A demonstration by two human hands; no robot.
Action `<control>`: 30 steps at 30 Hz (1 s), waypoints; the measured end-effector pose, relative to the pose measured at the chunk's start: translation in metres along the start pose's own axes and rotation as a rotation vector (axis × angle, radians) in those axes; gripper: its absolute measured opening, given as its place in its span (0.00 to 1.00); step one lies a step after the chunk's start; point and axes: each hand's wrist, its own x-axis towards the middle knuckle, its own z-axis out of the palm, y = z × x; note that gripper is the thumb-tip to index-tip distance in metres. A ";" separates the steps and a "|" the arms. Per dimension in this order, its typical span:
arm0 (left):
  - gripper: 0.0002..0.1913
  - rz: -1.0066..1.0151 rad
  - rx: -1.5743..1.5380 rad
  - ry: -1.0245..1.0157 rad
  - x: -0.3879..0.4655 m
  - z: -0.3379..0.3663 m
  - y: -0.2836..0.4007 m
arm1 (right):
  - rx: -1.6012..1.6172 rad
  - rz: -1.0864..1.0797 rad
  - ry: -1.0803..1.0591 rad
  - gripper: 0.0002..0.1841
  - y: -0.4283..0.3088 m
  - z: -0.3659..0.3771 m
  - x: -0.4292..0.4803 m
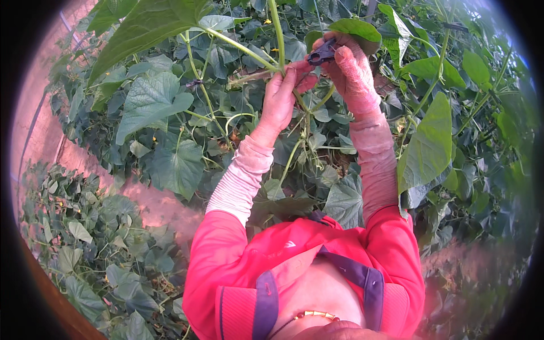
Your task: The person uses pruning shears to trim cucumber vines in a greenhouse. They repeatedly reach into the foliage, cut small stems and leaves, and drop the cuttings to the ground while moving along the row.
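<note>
At the upper middle, my left hand [278,100] pinches a green cucumber vine stem [278,40] near a leaf joint. My right hand [350,70], in a pinkish glove, holds a dark plastic plant clip [322,52] between its fingers, just right of the stem. The gloved fingertips reach close to my left fingers; whether they touch the stem is partly hidden. A broad leaf [146,32] spreads from the held vine to the upper left. Another leaf [357,32] lies over the top of my right hand.
A dark clip [194,83] sits on a neighbouring vine at the left, and another clip [456,27] on a vine at the upper right. Dense cucumber foliage [176,163] surrounds my arms. A strip of bare soil [159,208] runs between plant rows at the left. A large leaf [427,144] hangs beside my right forearm.
</note>
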 end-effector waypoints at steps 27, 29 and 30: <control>0.13 -0.024 0.136 0.037 0.057 -0.006 0.015 | -1.331 2.120 -0.795 0.40 0.029 -0.145 -0.495; 0.13 -0.039 0.136 0.039 0.054 -0.002 0.016 | -1.321 2.090 -0.438 0.34 0.010 -0.148 -0.495; 0.13 -0.034 0.129 0.043 0.053 0.001 0.018 | -1.320 1.931 -0.295 0.31 -0.003 -0.141 -0.480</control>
